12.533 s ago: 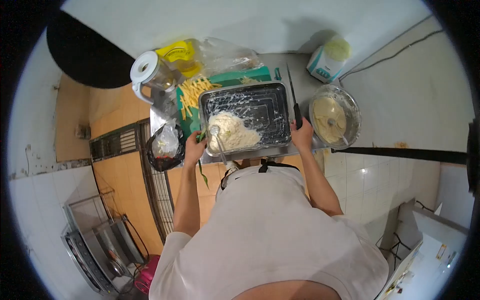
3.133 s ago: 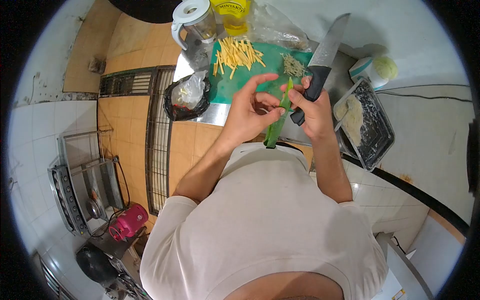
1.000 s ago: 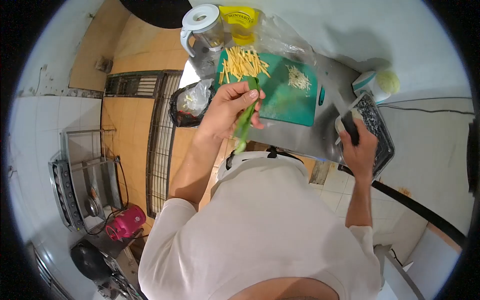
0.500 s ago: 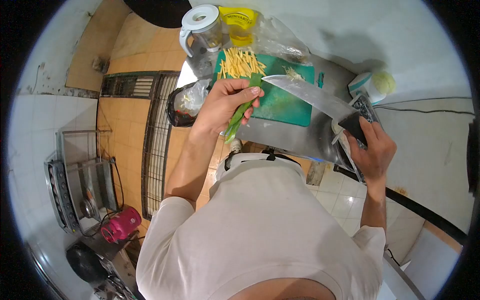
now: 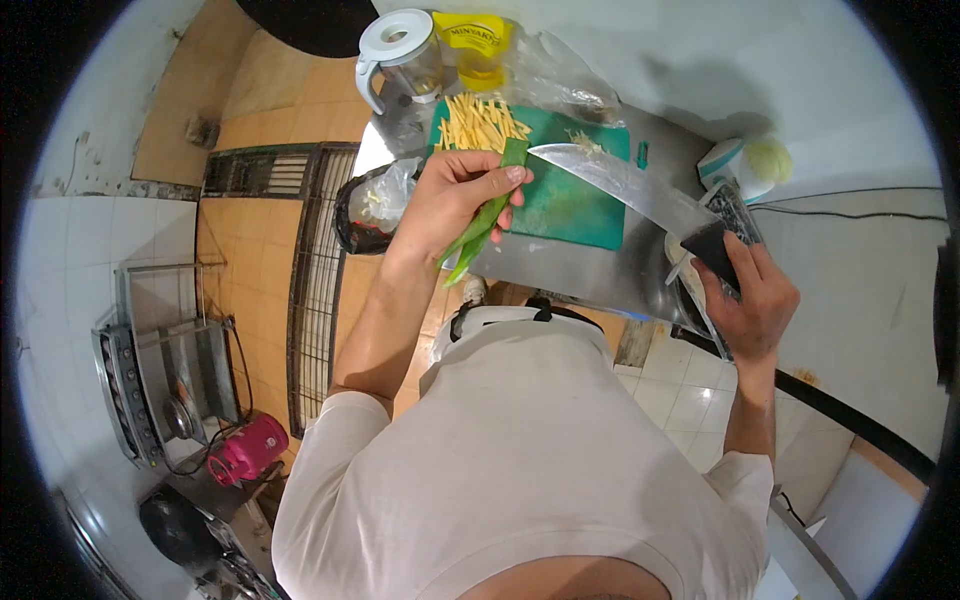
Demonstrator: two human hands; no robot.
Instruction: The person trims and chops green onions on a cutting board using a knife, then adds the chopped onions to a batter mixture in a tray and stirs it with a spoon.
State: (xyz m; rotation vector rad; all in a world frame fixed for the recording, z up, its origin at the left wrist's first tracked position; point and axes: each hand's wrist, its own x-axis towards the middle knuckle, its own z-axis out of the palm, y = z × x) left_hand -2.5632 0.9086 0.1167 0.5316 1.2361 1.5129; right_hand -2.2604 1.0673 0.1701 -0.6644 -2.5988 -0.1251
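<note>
My left hand (image 5: 460,198) is closed on a folded long green leaf (image 5: 474,236), pinched between thumb and fingers, with its ends hanging below. A chef's knife (image 5: 625,187) is in my right hand (image 5: 755,300), fingers wrapped round its black handle. The blade points left, its tip close beside the leaf's upper end; whether they touch I cannot tell. Beneath both lies a green cutting board (image 5: 570,215). On it are a heap of pale yellow strips (image 5: 477,125) at the far left and a small pile of fine pale shreds (image 5: 585,143) behind the blade.
Behind the board stand a lidded clear pitcher (image 5: 400,60), a yellow pouch (image 5: 478,45) and a clear plastic bag (image 5: 565,85). A black-lined bin (image 5: 375,205) is at the left. A pale green round vegetable (image 5: 768,162) and a tray (image 5: 735,210) sit right.
The lower ends of the green leaf have spread apart slightly below my left hand. My right hand and the knife have shifted a little to the right.
</note>
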